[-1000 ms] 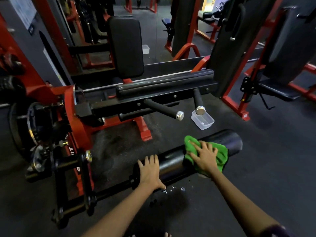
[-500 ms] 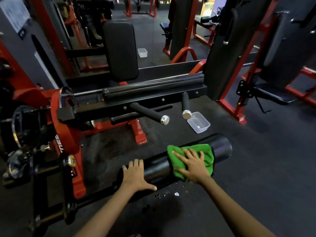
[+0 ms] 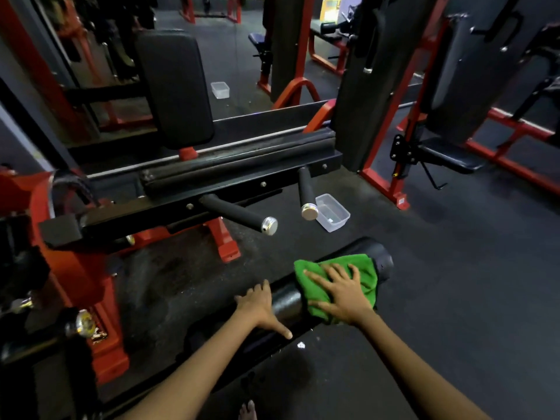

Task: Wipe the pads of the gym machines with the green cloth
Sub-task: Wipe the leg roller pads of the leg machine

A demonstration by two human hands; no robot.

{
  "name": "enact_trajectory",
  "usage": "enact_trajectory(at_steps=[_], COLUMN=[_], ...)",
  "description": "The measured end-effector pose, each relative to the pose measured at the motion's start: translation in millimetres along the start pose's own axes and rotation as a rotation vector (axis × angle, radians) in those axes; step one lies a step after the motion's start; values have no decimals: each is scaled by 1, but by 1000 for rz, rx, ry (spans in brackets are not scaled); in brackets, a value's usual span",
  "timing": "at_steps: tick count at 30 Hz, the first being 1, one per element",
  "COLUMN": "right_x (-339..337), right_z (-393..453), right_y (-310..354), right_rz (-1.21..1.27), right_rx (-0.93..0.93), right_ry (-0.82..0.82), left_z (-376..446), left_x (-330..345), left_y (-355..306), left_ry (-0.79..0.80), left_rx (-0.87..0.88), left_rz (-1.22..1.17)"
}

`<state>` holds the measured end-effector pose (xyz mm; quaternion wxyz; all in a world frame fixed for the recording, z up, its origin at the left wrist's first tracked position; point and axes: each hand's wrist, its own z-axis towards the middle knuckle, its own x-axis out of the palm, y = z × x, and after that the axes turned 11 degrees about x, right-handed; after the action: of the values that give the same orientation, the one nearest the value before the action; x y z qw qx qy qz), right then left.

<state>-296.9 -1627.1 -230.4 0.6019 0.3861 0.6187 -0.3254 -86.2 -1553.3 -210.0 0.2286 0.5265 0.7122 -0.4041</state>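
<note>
right hand (image 3: 342,294): flat, fingers spread, pressing green cloth (image 3: 336,283) onto roller pad (image 3: 288,301), lower centre of frame | left hand (image 3: 260,307): fingers straight, thumb out, resting on pad, lower left of cloth

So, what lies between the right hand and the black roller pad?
In the head view, the green cloth lies between them: the right hand presses it flat onto the black roller pad, with no bare skin touching the pad there.
</note>
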Motion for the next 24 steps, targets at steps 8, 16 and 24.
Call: enact_trajectory(at_steps=[8, 16, 24], right_x=[4, -3, -3], right_z=[37, 27, 30], right_y=[41, -28, 66], right_rz=[154, 111, 26], right_rx=[538, 327, 179], right_ry=[-53, -105, 33], left_z=[2, -18, -23], left_x=[10, 37, 48], left_y=[2, -25, -37], left_ry=[-108, -263, -276], left_rx=[11, -66, -119], left_rz=[-19, 218, 309])
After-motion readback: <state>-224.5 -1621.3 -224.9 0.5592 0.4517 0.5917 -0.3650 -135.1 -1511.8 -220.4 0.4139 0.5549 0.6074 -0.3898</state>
